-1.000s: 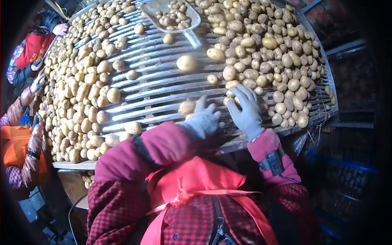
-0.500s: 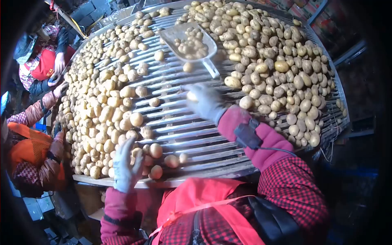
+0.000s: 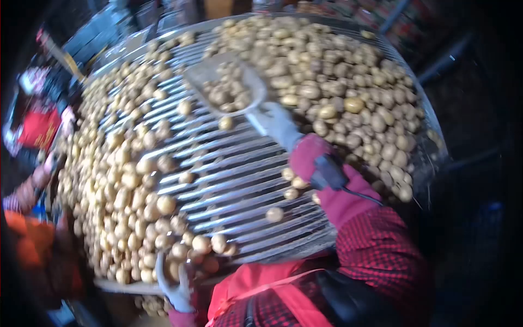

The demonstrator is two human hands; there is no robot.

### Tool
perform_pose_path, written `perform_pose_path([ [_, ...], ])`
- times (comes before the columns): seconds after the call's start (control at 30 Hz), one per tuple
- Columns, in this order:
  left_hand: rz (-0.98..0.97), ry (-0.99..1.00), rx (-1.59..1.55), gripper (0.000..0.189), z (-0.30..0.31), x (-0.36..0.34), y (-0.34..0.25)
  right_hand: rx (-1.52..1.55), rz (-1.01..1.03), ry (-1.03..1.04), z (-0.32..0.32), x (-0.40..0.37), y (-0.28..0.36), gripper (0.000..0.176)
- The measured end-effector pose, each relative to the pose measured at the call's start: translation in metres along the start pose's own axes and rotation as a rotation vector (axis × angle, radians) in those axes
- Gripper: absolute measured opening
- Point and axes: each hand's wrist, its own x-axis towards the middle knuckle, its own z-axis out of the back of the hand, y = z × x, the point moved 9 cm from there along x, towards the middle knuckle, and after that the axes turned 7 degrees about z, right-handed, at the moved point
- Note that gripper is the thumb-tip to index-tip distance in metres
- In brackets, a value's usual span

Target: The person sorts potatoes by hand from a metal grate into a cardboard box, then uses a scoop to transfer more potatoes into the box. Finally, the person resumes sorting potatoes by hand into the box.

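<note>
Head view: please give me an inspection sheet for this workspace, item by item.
Surface: slatted table, bare slats between two potato heaps.
Job's things: left heap, right heap; scoop holding potatoes.
Clutter: a few stray potatoes on the slats.
Hands: both gloved; left hand open at the near potatoes, right hand at the scoop's handle, grip blurred.
Cables: one, from a dark device on the right forearm.
Surroundings: two co-workers at the left.
</note>
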Motion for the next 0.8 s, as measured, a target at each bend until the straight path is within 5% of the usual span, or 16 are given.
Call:
perform_pose_path([
  [0.07,-0.053,-0.053,0.058,0.062,0.002,-0.013,0.016,-0.174,-0.13,0.18,-0.005,0.011,-0.003,0.032],
  [0.13,-0.105,-0.052,0.193,0.06,0.0,-0.015,0.017,-0.385,-0.251,0.2,-0.001,0.039,-0.079,0.041],
  [0.23,-0.116,-0.1,0.145,0.059,-0.002,-0.016,0.024,0.108,-0.421,0.28,-0.044,0.005,-0.062,0.043],
  [0.5,-0.045,-0.122,0.063,0.064,-0.011,-0.022,0.015,0.202,-0.36,0.439,-0.074,-0.03,-0.024,0.037],
  [0.53,-0.217,-0.104,0.238,0.063,-0.008,-0.02,0.013,0.232,-0.361,0.426,-0.07,-0.034,-0.025,0.034],
  [0.63,-0.234,-0.101,0.04,0.056,-0.017,-0.016,0.011,0.509,-0.3,0.416,-0.076,-0.048,-0.03,0.026],
  [0.67,-0.272,-0.125,0.085,0.055,-0.016,-0.017,0.001,0.591,-0.43,0.455,-0.076,-0.063,-0.026,0.026],
  [0.7,-0.349,-0.14,0.327,0.054,-0.015,-0.017,-0.012,0.554,-0.421,0.425,-0.071,-0.076,-0.013,0.027],
  [0.8,-0.479,-0.164,0.379,0.053,-0.012,-0.017,-0.023,0.415,-0.468,0.512,-0.063,-0.112,0.022,0.013],
])
